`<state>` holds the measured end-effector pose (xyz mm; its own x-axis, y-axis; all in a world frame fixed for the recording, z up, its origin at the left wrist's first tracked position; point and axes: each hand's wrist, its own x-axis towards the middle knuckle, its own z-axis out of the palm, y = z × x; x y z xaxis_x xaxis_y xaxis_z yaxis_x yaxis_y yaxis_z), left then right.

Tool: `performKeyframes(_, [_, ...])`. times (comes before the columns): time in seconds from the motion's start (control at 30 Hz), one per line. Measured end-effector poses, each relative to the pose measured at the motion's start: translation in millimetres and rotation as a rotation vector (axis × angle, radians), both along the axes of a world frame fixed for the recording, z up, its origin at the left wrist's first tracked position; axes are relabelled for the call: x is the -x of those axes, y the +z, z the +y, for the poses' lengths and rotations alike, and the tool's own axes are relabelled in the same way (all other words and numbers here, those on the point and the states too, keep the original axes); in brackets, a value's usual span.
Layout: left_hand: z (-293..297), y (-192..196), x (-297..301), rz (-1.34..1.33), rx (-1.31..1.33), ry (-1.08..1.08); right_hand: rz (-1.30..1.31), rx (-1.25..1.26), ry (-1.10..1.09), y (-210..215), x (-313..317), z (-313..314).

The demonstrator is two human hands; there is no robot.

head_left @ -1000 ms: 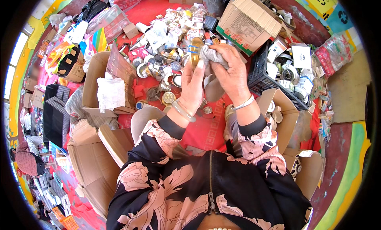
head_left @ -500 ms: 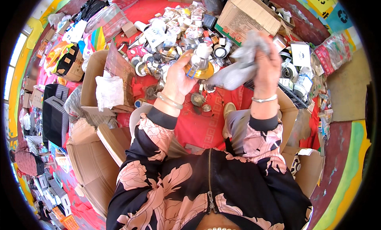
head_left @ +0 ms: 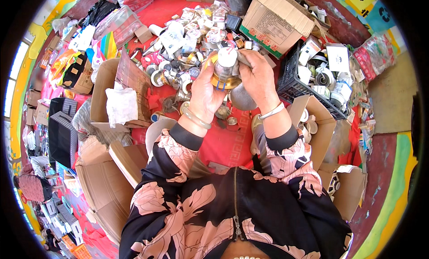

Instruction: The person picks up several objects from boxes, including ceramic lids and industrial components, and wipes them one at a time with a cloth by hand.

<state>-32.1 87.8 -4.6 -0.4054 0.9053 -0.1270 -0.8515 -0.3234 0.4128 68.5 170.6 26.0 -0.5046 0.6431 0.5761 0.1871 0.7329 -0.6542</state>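
My left hand (head_left: pixel 204 92) is closed around the side of a downlight-style lamp (head_left: pixel 227 62) with a gold ring, a clear or silvery body, a white top and blue prongs below. On the other side, my right hand (head_left: pixel 260 80) grips a grey cloth (head_left: pixel 242 98) and presses it against the lamp near its top. Part of the cloth hangs below my right fingers. Just beyond my hands spreads a pile of lamp parts and small white boxes (head_left: pixel 178 40) on the red floor covering (head_left: pixel 219 147).
Right of my hands stands a black crate (head_left: pixel 292 82) full of lamp parts. A cardboard box (head_left: pixel 277 24) lies behind it. Nearer is an open carton (head_left: pixel 324 129) with round parts. On the left, a white cloth (head_left: pixel 122 106) drapes over another carton (head_left: pixel 103 89). Another person (head_left: pixel 33 185) is far left.
My right hand has come left and down, bringing the grey cloth from beside the lamp onto it. The lamp in my left hand has stayed nearly in place, now more upright.
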Motion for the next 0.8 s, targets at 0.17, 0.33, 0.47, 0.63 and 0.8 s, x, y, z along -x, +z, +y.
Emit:
performKeyframes(0.17, [-0.4,-0.3,2.8,-0.074,0.089,0.109,-0.056,-0.105,-0.023,-1.2,4.0,-19.0])
performKeyframes(0.33, [-2.1,-5.3,8.2,-0.064,0.138,0.153,-0.088,-0.239,0.0,-3.9,7.4,-26.4])
performKeyframes(0.47, [-3.9,-1.2,8.5,-0.018,0.098,0.193,-0.008,-0.203,0.088,-0.6,1.2,-17.6])
performKeyframes(0.63, [-2.1,-5.3,19.1,-0.152,0.0,0.15,0.511,0.514,-0.017,4.9,-3.3,-6.5])
performKeyframes(0.8, [-11.1,-5.9,30.8,-0.174,-0.252,-0.03,0.54,0.498,-0.008,24.4,-23.7,16.8])
